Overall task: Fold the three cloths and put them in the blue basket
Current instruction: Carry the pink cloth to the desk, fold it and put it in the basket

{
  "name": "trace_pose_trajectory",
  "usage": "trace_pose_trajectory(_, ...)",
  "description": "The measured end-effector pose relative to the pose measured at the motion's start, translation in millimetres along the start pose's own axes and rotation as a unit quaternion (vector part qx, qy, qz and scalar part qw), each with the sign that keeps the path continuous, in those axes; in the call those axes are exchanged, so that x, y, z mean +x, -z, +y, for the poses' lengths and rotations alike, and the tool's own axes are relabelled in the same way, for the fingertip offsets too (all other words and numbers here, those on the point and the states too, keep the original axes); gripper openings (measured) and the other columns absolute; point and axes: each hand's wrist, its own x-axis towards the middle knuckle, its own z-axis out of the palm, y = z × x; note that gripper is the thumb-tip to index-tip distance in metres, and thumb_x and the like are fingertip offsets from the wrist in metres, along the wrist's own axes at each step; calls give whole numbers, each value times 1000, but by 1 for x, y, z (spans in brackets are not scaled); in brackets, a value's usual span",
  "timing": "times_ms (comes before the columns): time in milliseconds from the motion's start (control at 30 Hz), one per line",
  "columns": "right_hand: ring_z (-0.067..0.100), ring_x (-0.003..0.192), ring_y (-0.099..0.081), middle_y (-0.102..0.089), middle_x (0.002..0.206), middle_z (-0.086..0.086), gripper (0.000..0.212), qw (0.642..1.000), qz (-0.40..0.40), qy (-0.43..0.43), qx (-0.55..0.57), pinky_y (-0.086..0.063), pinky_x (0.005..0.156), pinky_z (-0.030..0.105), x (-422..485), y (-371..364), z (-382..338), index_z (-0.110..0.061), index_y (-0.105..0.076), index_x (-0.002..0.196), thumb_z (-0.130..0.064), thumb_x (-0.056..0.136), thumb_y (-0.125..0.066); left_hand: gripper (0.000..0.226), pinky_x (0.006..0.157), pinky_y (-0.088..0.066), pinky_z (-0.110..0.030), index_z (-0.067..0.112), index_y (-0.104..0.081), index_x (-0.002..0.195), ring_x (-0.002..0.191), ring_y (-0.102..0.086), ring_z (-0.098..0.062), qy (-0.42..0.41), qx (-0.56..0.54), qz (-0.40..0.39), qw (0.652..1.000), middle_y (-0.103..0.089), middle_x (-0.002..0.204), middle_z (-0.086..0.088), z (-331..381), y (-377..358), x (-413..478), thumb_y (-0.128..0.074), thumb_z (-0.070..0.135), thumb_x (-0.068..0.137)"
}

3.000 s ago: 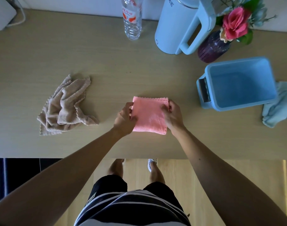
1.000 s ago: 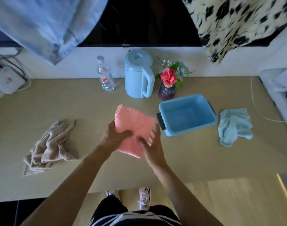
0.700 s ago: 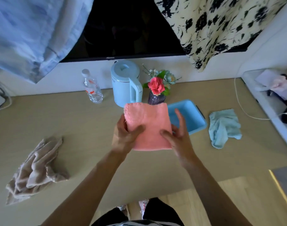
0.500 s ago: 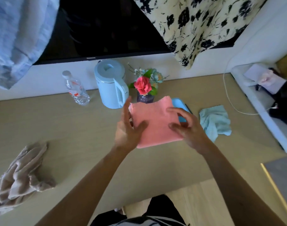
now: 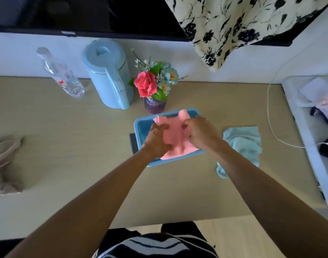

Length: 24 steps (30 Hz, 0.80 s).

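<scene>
From the head camera, both bare arms reach forward over the light wooden counter to the rectangular blue plastic basket. The left hand and the right hand each grip a side of the folded pink terry cloth, fingers curled and clamped into the fabric, which bunches between them. The cloth sits inside the basket, its far edge rising above the far rim and its near edge lying just inside the near wall.

Just to the right of the basket, a crumpled pale blue cloth lies on the counter, partly behind the right forearm. Well apart at the far left edge lies a crumpled beige cloth.

Along the wall stand a clear plastic water bottle, a light blue kettle, and a purple glass vase of flowers with a pink rose, the vase just behind the basket.
</scene>
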Motion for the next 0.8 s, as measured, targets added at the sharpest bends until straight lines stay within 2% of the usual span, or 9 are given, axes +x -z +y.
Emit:
trace_pose_trajectory(100,38,102,-61,-55,111,16,56,999,1,34,-35,-44,81,39,9,-14,-2,-15,-43,138,-1,84,-48,80,111,-35,-33,19,-43,147,133,-45,-29,17,39,-24,999,-32,149,-13,-5,-13,12,-78,23,76)
trace_pose_trajectory(200,38,102,-61,-51,118,18,59,997,-15,42,-59,-40,72,37,16,-26,-5,-8,-31,143,0,88,-52,80,111,-39,-35,21,-38,150,133,-46,-30,43,61,-46,996,-31,150,-13,-4,-18,19,-73,25,78)
trace_pose_trajectory(400,33,106,-60,-46,125,12,40,993,-22,30,-113,-49,76,39,21,-36,-10,-5,-47,130,3,92,-55,77,100,-47,-35,18,-42,145,123,-53,-35,60,81,-63,993,-28,148,-14,0,-29,27,-76,13,76)
trace_pose_trajectory(533,31,110,-62,-40,134,11,47,989,-34,23,-141,-53,82,40,24,-41,-12,-5,-48,134,3,89,-58,77,101,-49,-39,16,-39,144,117,-56,-37,68,121,-83,987,-23,148,-16,2,-33,31,-78,18,77)
trace_pose_trajectory(600,31,112,-60,-38,139,12,49,985,-15,29,-167,-51,81,40,25,-41,-14,-6,-50,135,1,87,-62,76,100,-48,-44,17,-39,143,119,-54,-39,73,166,-64,981,-21,148,-17,3,-31,30,-79,22,79)
trace_pose_trajectory(700,31,118,-54,-40,141,14,51,977,-12,54,-208,-48,82,40,29,-43,-14,-8,-54,132,-3,83,-67,63,89,-51,-47,18,-51,131,120,-49,-35,52,225,3,973,-29,140,-13,3,-27,28,-81,25,77)
trace_pose_trajectory(800,30,120,-54,-42,140,16,43,973,-58,76,-212,-45,79,37,37,-50,-9,-10,-59,129,-3,86,-63,56,92,-50,-46,18,-58,129,125,-46,-31,-9,250,-35,967,-44,135,-11,2,-31,32,-79,34,79)
